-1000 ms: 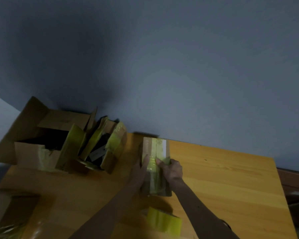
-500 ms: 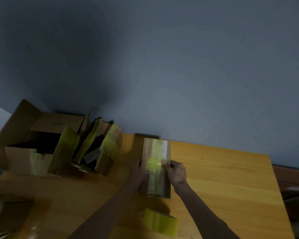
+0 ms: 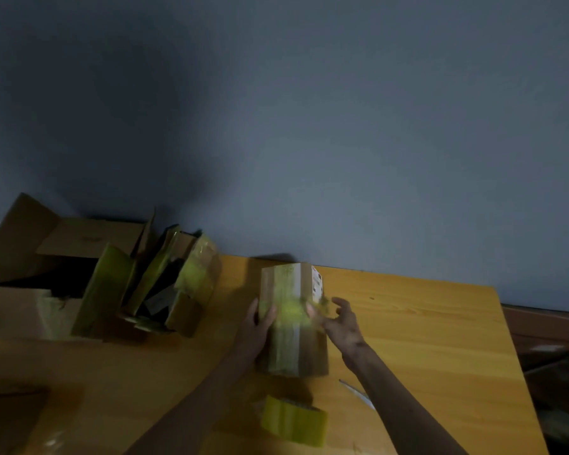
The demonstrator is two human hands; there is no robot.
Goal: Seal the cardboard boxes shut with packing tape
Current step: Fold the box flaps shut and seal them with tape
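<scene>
Small box [image 3: 293,323]: taped yellow, upright on the desk [image 3: 424,339]. Left hand [image 3: 260,326] gripped the box's left side; right hand [image 3: 339,323], fingers spread, sat at its right edge. Tape roll [image 3: 293,421]: just nearer than the box.

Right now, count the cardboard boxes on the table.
3: small box between the hands, large open box far left, taped open box beside it. A dim near-left shape may be another.
</scene>
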